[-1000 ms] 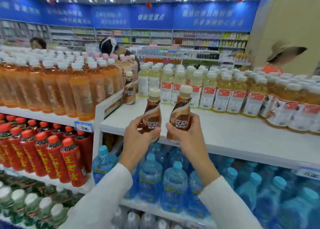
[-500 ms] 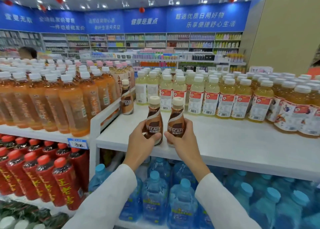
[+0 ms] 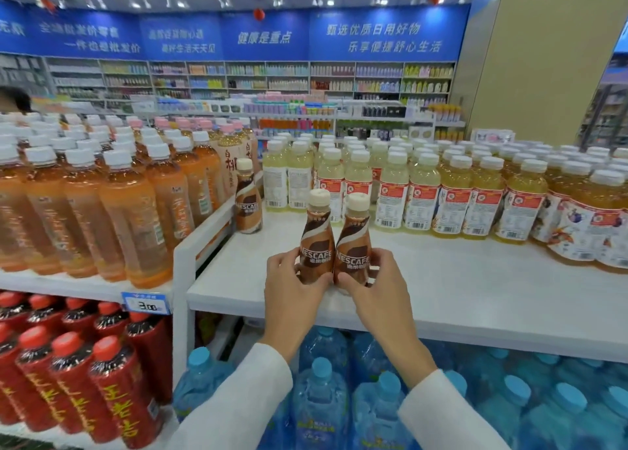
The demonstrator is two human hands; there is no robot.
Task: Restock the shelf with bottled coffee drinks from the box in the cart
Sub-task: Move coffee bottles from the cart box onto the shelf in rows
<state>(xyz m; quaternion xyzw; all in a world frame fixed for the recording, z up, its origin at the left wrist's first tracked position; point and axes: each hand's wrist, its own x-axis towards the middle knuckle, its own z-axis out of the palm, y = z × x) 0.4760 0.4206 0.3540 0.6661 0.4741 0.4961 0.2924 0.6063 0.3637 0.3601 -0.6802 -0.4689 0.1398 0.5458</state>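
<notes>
While the left bottle (image 3: 316,245) and right bottle (image 3: 353,249) stand straight up, caps on top, touching side by side at the front of the shelf (image 3: 458,296), the left hand (image 3: 292,289) grips one and the right hand (image 3: 377,289) grips the other. Fingers hide their bottoms, so I cannot tell if they sit on the shelf.

The white shelf (image 3: 475,300) carries rows of pale yellow drinks (image 3: 421,191) from 11 to 3 o'clock and a lone coffee bottle (image 3: 248,201) by the divider rail (image 3: 204,238) at 10 o'clock. At 7 o'clock a first coffee bottle (image 3: 316,245) stands upright, touching a second coffee bottle (image 3: 353,249) (bases hidden).
</notes>
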